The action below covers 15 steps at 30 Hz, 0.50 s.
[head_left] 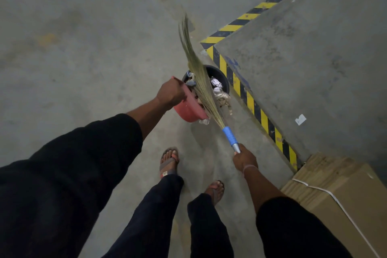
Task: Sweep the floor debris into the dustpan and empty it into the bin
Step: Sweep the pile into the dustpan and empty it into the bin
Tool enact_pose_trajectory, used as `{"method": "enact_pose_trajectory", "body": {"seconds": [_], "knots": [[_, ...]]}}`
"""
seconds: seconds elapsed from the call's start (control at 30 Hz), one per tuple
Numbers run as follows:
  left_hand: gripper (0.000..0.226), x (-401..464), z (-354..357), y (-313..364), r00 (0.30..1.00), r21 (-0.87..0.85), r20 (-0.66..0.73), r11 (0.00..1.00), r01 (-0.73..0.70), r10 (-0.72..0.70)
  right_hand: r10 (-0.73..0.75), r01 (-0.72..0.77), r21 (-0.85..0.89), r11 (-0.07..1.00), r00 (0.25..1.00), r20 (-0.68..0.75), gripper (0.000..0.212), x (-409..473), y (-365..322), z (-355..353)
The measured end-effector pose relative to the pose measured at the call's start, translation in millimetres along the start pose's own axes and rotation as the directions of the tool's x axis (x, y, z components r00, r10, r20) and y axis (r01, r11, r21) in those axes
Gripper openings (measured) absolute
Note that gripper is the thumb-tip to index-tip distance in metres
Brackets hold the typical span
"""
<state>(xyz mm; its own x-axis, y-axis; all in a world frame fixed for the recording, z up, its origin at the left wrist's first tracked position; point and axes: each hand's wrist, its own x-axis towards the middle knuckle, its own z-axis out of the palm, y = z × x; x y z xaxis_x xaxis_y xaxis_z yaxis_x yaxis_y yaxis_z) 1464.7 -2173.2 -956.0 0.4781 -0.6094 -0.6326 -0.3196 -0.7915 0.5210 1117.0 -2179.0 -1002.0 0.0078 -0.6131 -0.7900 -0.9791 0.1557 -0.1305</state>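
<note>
Dustpan (pixel 189 109) in left hand (pixel 170 92) grip, over bin (pixel 222 78).

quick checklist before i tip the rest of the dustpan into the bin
1. Left hand grips the pink dustpan: ok.
2. Dustpan tilted beside the black bin: ok.
3. Right hand holds the broom: ok.
4. Bristles lie across the bin mouth, blocking it: not ok.
5. Litter lies outside the bin on the floor: not ok.
6. Room left in the bin: cannot tell.
</note>
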Motion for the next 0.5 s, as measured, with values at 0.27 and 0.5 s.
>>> {"method": "enact_pose_trajectory", "body": {"seconds": [0.27,0.5], "knots": [[0.031,-54,-22,7,0.994,-0.024,-0.094,0.998,0.055,-0.057,-0.038,0.037,-0.005,0.999,0.999,-0.031,0.040,-56,-40,-51],[0.035,-109,-37,10,0.996,-0.064,-0.083,0.997,0.039,-0.045,-0.020,0.020,-0.064,0.998,1.000,-0.004,0.037,-114,-36,-84]]}}
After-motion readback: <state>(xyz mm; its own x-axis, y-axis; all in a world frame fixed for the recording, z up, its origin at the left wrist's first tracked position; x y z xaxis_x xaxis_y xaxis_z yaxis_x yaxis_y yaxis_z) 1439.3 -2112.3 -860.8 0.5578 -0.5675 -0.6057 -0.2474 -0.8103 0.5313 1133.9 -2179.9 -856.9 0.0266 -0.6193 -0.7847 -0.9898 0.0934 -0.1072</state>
